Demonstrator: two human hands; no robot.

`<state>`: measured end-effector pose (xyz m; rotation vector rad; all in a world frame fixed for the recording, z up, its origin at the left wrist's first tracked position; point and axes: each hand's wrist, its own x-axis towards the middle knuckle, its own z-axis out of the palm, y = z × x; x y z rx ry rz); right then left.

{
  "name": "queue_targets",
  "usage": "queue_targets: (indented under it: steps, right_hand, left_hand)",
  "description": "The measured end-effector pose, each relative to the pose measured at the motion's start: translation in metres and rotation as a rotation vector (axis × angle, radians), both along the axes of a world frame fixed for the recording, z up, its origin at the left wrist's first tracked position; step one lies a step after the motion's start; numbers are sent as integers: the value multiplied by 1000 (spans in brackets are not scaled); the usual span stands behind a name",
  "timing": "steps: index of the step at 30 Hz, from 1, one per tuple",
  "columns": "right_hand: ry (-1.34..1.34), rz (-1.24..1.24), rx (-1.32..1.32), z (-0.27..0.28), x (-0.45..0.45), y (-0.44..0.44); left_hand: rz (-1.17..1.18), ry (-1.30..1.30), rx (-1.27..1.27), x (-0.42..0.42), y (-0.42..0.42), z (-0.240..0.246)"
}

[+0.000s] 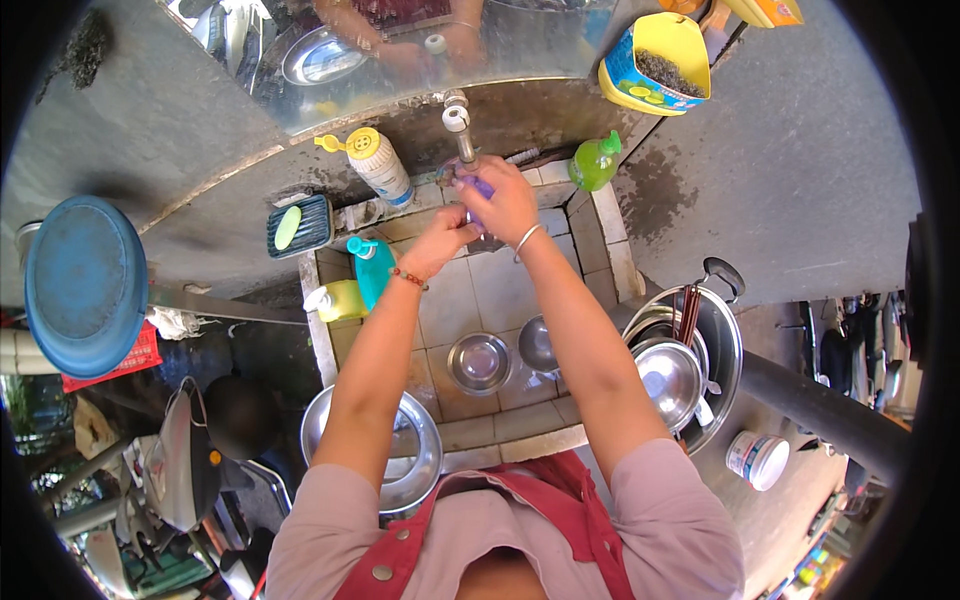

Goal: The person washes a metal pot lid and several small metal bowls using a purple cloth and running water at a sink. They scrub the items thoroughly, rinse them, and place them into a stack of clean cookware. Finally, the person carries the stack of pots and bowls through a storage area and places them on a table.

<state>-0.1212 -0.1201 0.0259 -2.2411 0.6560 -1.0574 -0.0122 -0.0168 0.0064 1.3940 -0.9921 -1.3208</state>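
My right hand [504, 196] grips a small purple item [478, 187] right below the spout of a metal tap [463, 139]. Its kind is unclear, as my fingers cover most of it. My left hand [442, 236] pinches the lower end of the same item. Both hands are over the back of a tiled sink [446, 300]. On the sink floor, nearer to me, lie a steel bowl [480, 364] and a second steel bowl [535, 343], partly behind my right forearm.
Pump bottles, one teal [373, 274], one yellow [341, 300], one green [594, 163], line the sink. A soap dish [319, 225] and a white bottle [382, 169] stand at back left. A large pot [727, 360] of bowls sits right; a steel basin [424, 457] front left.
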Motion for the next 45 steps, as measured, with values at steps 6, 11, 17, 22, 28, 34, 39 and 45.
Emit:
queue_targets:
  steps: [6,11,17,22,28,34,39,45]
  right_hand:
    - [-443,134,1646,-29,-19,-47]
    - [-742,-256,1455,-56,-8,39]
    - [-491,-320,1117,-54,-18,30]
    - [-616,-329,1289,-64,-31,27]
    - [91,-315,573,-47,-42,33]
    - [284,309,297,-45,-33,62]
    - [442,392,-485,-81,-53,15]
    - [146,259,187,-40,-12,66]
  left_hand:
    - [190,757,-314,2,27,-8]
    - [475,-72,-264,-43,10,-42]
    - [8,-1185,-358,-30,28,-31]
    - [852,-980,-396,-43,39,1]
    - [812,419,-71,-19,22,-36]
    - [467,-192,61,9,-4,-14]
    - [-13,-121,480,40,-3,21]
    - [732,74,-156,-5,6,-39]
